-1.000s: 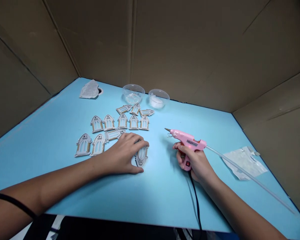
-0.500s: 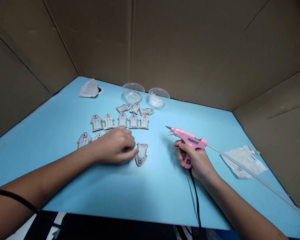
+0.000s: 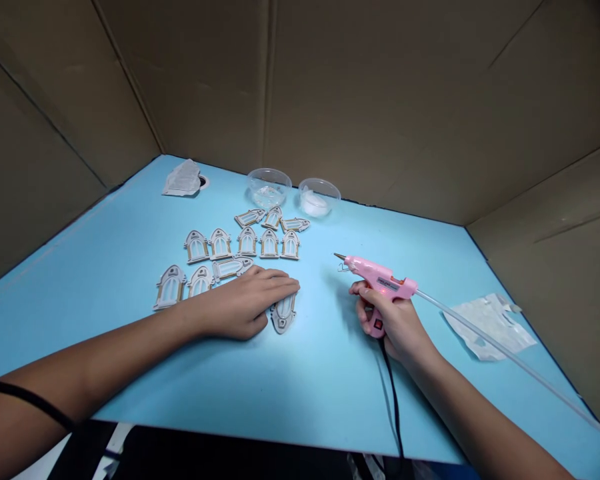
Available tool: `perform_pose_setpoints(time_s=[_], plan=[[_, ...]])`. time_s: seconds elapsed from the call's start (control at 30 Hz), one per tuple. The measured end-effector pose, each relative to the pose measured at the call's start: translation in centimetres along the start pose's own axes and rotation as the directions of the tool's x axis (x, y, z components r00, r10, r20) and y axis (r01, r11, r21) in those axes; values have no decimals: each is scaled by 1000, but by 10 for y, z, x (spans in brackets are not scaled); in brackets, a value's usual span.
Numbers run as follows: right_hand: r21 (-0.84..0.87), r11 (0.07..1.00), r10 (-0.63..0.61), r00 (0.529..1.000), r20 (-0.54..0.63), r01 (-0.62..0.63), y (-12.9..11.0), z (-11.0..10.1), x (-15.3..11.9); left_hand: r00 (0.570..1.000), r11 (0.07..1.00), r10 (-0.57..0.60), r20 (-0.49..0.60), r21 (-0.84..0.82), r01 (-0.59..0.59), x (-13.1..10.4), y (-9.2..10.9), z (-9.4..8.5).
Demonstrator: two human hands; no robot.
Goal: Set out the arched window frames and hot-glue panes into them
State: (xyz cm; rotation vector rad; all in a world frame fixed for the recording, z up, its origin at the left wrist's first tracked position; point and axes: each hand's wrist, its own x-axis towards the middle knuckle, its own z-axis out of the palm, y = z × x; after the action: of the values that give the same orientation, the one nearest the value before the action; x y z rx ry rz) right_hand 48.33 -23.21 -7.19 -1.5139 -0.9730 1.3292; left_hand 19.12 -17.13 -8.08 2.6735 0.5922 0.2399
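My left hand lies palm down with its fingers stretched out over the top end of a small arched window piece, whose pointed end faces me. My right hand is wrapped round the handle of a pink glue gun. The gun's metal tip points left, above the table, and a long clear glue stick runs out of its back. More arched window pieces lie in rows beyond and beside my left hand.
Two clear plastic tubs stand at the back, one with white material inside. Torn white paper lies at the right, another sheet at the back left. A black cord hangs from the gun. Cardboard walls surround the blue table.
My left hand has opened from a curled shape, and its fingers now reach over the near window piece. My right hand and the glue gun have hardly moved.
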Motion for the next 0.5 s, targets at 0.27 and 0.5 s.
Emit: perform_pose_setpoints(time_s=[0.27, 0.5], plan=[[-6, 1000, 9, 1000, 10, -9, 2, -1, -1, 995, 997, -80, 56, -14, 81, 0, 5, -1], [-16, 1000, -10, 1000, -4, 10, -4, 2, -2, 975, 972, -222, 14, 81, 220, 3, 6, -1]])
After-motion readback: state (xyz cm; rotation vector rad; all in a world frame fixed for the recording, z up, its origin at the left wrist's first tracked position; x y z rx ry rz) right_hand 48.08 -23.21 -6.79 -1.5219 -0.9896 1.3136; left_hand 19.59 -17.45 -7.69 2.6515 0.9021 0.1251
